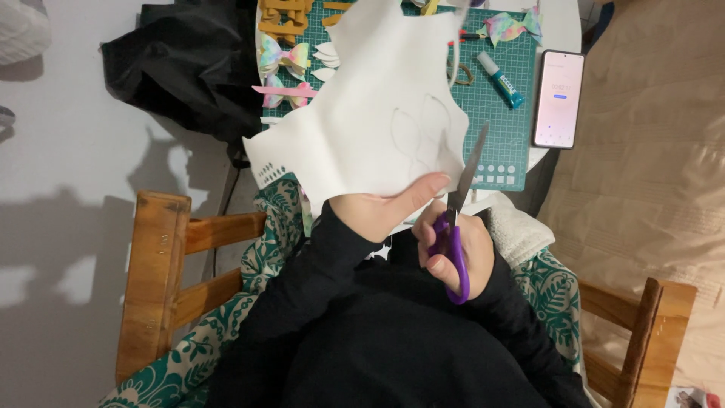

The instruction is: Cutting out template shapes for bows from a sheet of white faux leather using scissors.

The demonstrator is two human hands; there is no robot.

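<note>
Beside white sheet, right hand's scissors, blades pointing up-right.

Bright, sharp; hard shadows leftward.

The phone lies right of the cutting mat, glue stick on it.

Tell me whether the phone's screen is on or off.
On. The phone lies face up beside the green cutting mat, and its screen glows light pink with small marks showing on it.
</note>
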